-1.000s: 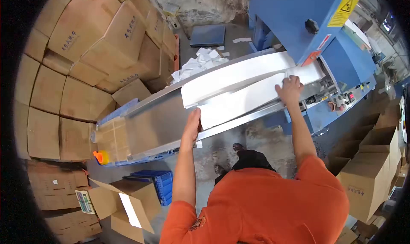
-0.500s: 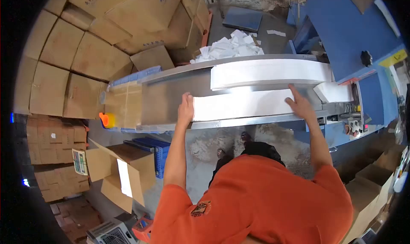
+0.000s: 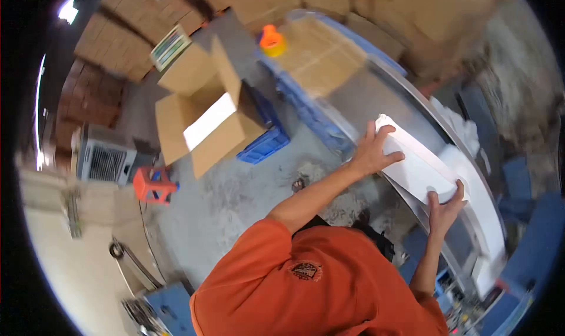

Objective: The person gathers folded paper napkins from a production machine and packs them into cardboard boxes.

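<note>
Stack of white paper (image 3: 414, 164), long: left hand (image 3: 372, 152) pinching one end, right hand (image 3: 445, 213) pinching toward the other, even inward pressure best keeping it squared.

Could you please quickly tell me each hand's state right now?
Left hand: holding one end of the long, white, block-shaped paper stack.
Right hand: holding the same paper stack near its other end.

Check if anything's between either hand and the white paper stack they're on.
Nothing visible. The left hand and right hand are directly on the white paper stack, one toward each end. The other white stack lies beyond it, not between. Its underside is hidden.
</note>
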Demonstrator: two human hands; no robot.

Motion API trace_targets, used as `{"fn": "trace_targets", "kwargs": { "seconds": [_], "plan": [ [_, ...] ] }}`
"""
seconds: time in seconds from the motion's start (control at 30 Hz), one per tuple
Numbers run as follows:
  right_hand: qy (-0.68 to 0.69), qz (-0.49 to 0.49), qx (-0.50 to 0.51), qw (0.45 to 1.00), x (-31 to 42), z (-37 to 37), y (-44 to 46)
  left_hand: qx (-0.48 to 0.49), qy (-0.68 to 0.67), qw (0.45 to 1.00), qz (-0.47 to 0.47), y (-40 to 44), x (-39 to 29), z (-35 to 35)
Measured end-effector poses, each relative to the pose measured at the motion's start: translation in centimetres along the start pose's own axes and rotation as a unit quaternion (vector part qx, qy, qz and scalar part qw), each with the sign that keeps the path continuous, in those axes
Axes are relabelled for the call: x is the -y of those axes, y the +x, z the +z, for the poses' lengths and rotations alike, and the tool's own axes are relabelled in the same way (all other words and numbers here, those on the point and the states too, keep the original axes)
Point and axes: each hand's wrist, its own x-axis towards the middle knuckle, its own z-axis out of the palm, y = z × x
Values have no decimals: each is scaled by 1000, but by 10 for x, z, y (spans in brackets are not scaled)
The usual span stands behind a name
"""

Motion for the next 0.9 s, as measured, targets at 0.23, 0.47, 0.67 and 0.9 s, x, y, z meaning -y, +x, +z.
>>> {"fn": "trace_targets", "kwargs": {
  "seconds": [0.23, 0.47, 0.67, 0.9],
  "plan": [
    [40, -194, 118, 973, 244, 171, -7, -248, 42, 967, -40, -35, 150, -241],
    [72, -356, 312, 878, 519, 424, -71, -397, 215, 881, -142, -94, 354, -496],
    [117, -358, 410, 831, 645, 658, -121, -400, 185, 840, -316, -80, 469, -624],
    [-132, -251, 569, 772, 614, 823, -132, -212, 76, 842, -490, -87, 706, -587]
  ]
}}
